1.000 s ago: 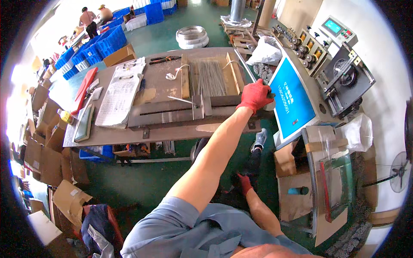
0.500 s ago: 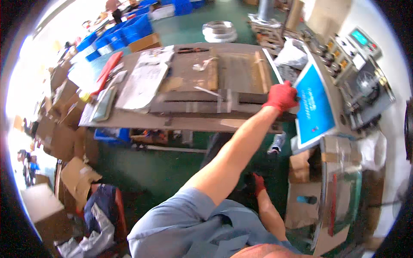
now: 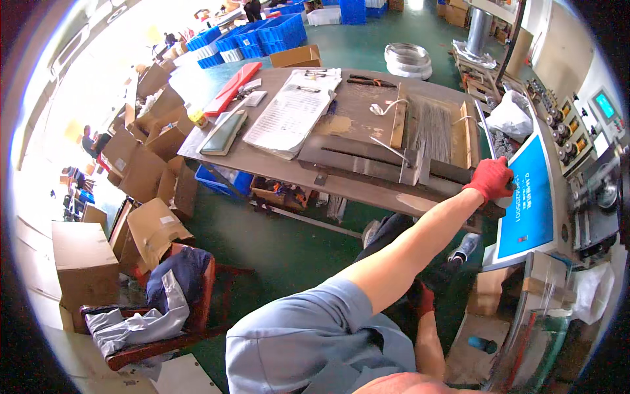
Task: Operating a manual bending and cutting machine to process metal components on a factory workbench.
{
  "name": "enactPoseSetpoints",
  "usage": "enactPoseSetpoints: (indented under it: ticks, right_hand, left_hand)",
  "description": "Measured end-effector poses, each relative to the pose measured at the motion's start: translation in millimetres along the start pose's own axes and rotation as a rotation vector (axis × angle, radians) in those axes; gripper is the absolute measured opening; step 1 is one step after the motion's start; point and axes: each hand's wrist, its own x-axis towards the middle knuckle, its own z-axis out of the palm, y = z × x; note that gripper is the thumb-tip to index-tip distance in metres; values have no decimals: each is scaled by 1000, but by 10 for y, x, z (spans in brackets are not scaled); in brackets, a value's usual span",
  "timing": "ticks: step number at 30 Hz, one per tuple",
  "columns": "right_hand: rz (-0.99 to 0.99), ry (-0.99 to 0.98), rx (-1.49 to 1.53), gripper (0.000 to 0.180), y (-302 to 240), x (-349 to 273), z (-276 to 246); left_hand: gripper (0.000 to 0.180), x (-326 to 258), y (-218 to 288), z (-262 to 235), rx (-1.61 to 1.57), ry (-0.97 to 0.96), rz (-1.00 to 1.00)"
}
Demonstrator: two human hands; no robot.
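Both my hands wear red gloves. My left arm reaches forward to the right end of the worktable [image 3: 367, 190], where my left hand [image 3: 491, 180] is closed at the end of a long dark metal fixture [image 3: 367, 157]. What its fingers grip is hidden. A narrow white strip [image 3: 485, 134] runs from behind up to this hand; whether it is held I cannot tell. On the fixture, a bundle of thin grey wires [image 3: 430, 131] lies between two wooden bars [image 3: 399, 125]. My right hand [image 3: 425, 299] hangs low beside my dark trousers, its fingers mostly hidden.
Printed sheets [image 3: 289, 118], pliers [image 3: 371, 81] and a red case [image 3: 233, 88] lie on the table. A blue panel [image 3: 528, 197] and a machine [image 3: 594, 190] stand at right. Cardboard boxes [image 3: 141, 164] and a chair with clothing [image 3: 197, 308] are at left; wire coils [image 3: 408, 62] lie beyond.
The view has swung left, so the table and boxes appear further right. My left hand stays at the table's right end, and my right hand still hangs low.
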Motion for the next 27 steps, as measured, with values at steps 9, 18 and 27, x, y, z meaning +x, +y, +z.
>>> enactPoseSetpoints:
  ticks: [9,18,27]
  right_hand:
    - [-70,3,-191,60,23,-184,-104]
    - [-170,-99,-211,62,25,-222,-188]
    - [-107,59,-224,56,662,-10,365]
  left_hand:
    - [36,-8,26,18,6,11,11]
    - [38,3,10,31,-5,15,0]
    - [37,-13,1,10,-10,23,13]
